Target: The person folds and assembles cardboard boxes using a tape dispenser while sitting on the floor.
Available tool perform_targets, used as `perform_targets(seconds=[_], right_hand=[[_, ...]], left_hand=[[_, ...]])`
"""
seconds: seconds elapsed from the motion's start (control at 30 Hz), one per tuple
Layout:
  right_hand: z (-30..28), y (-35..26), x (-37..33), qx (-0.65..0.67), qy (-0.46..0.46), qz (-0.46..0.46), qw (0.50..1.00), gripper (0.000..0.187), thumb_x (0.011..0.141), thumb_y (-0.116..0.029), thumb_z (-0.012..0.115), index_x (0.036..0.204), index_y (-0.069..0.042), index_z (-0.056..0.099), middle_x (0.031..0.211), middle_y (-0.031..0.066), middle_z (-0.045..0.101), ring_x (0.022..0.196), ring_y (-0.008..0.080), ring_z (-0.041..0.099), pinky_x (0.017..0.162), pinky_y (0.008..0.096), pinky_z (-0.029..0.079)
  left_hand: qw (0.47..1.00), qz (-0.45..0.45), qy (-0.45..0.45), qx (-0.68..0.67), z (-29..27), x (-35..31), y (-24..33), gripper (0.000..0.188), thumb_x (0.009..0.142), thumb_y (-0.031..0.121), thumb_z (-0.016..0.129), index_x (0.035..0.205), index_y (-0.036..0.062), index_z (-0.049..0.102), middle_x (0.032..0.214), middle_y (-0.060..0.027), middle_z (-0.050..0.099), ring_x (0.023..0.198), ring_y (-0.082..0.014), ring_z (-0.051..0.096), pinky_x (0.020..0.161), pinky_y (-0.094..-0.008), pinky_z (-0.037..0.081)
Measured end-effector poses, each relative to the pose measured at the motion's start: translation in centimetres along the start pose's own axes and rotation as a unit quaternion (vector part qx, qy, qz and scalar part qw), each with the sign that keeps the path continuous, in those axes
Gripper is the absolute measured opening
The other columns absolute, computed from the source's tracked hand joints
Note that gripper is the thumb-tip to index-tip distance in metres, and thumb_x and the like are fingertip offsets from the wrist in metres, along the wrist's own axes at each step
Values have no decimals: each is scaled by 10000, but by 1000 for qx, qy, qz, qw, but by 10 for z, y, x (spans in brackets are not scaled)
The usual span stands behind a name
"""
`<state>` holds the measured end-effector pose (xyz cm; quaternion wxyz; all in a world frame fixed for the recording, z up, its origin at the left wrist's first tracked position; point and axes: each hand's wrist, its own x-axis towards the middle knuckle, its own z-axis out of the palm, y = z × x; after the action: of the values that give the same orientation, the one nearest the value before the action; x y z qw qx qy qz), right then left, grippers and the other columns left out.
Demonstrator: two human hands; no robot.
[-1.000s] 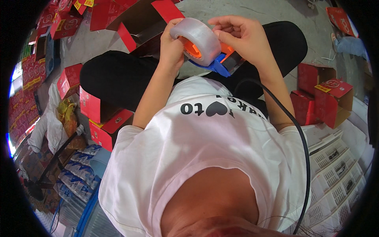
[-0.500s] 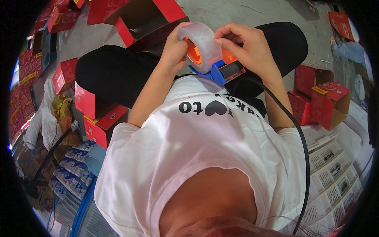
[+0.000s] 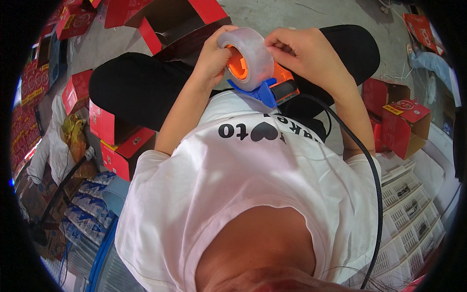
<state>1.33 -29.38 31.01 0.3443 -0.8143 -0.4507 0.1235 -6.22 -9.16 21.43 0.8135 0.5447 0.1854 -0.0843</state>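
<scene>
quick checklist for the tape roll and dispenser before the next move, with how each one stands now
1. Left hand steadying the tape roll: ok, gripping its left side.
2. Roll seated on the orange hub: ok, hub inside the core.
3. Right hand at the roll: ok, fingers bunched at its right edge.
4. Tape end lifted: cannot tell, too clear and small.
5. Black cable free of the blue and orange dispenser: cannot tell, they meet in view but contact is unclear.
</scene>
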Motion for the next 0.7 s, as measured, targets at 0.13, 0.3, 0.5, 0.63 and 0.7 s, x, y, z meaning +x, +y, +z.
perform_targets(seconds=[0.13, 0.3, 0.5, 0.63, 0.7], right_hand=[[8, 2, 1, -79, 43, -63, 994, 110, 844, -132, 634, 874, -34, 593, 688, 130, 628, 639, 317, 640, 581, 376, 505], [3, -3, -3, -78, 45, -68, 994, 134, 805, -138, 652, 885, -51, 589, 667, 110, 620, 611, 306, 628, 555, 385, 486], [-7, -6, -8, -74, 34, -66, 994, 149, 807, -103, 662, 940, -70, 603, 729, 73, 622, 616, 250, 615, 561, 337, 474], [-8, -3, -10, -95, 56, -91, 990, 153, 794, -74, 688, 930, -62, 620, 811, 52, 661, 647, 225, 625, 593, 299, 490], [-9, -6, -5, -67, 77, -122, 987, 133, 782, -41, 686, 900, -41, 624, 845, 53, 685, 662, 201, 639, 616, 282, 506]], left_hand=[[1000, -7, 0, -4, -2, 3, -4, 437, 799, -158, 478, 1182, 32, 567, 1097, -92, 633, 1012, -199, 624, 883, -325, 513], [999, -22, 25, -22, 3, 3, 4, 502, 745, -223, 373, 1148, 8, 564, 1081, -121, 619, 1035, -223, 624, 889, -351, 527], [998, -26, 37, -45, -2, 6, -1, 496, 773, -209, 381, 1177, 11, 567, 1106, -123, 622, 1048, -233, 621, 910, -355, 517], [998, -40, 38, -34, -1, 5, 5, 500, 780, -202, 388, 1193, 18, 564, 1125, -123, 618, 1074, -240, 612, 931, -358, 509], [998, -40, 39, -41, -5, 7, 0, 497, 781, -197, 396, 1197, 19, 562, 1129, -125, 617, 1075, -240, 613, 930, -362, 511]])
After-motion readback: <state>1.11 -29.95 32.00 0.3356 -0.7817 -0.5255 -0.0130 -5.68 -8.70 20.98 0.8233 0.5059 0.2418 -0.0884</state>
